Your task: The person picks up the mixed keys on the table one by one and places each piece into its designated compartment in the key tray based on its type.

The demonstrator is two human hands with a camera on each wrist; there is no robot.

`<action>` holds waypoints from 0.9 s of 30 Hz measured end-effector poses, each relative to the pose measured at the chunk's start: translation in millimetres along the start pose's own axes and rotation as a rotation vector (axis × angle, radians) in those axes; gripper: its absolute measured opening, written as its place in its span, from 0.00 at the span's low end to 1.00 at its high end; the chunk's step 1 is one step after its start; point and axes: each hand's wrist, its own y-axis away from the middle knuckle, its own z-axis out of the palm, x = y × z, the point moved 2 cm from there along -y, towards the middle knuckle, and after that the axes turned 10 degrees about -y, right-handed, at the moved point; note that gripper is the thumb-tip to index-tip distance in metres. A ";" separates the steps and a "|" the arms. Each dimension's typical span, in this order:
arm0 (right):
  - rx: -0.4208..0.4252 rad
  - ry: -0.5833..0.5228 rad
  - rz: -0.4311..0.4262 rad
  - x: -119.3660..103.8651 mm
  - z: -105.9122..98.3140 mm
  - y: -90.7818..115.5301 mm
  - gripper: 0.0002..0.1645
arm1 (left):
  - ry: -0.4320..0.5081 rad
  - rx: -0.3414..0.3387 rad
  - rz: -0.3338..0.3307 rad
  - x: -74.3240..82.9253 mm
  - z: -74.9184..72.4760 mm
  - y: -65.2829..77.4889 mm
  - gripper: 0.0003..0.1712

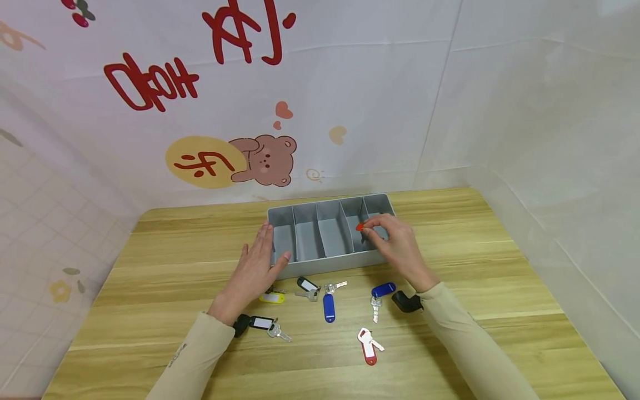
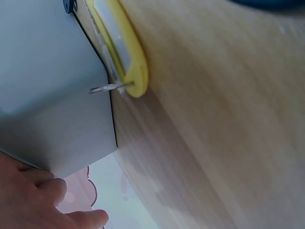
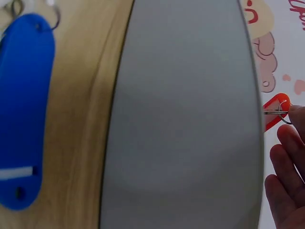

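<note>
A grey divided box [image 1: 345, 262] stands toward the back of the wooden table, split into several side-by-side compartments. My right hand [image 1: 397, 244] pinches a red key tag [image 1: 359, 227] between thumb and fingertips, above the second compartment from the right. In the right wrist view a ring and a thin key hang with this red tag [image 3: 271, 110], beside the box's rim. My left hand [image 1: 252, 269] rests against the box's left end, its fingers extended along the rim and its thumb over the front corner. Close to that hand lies a key with a yellow tag [image 1: 271, 298].
In front of the box lie keys with a black tag [image 1: 307, 284], a blue tag [image 1: 328, 308], another blue tag [image 1: 383, 289] and a red-edged tag [image 1: 369, 353]. Another black tag [image 1: 261, 322] with its key is by the left wrist. A printed cloth [image 1: 350, 111] hangs behind the table.
</note>
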 end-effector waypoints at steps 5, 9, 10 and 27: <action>-0.007 0.042 -0.015 6.7 5.3 0.2 0.07 | -0.007 -0.002 -0.002 -0.1 0.1 -0.5 0.52; -0.018 0.072 -0.006 10.0 9.0 1.3 0.07 | -0.009 -0.002 0.002 -0.2 0.2 0.2 0.52; -0.020 0.080 0.001 10.5 9.7 1.7 0.07 | -0.009 -0.002 0.003 -0.2 0.1 0.3 0.52; -0.107 0.149 0.073 10.6 8.4 7.1 0.18 | -0.006 -0.003 -0.003 1.0 0.6 -1.2 0.52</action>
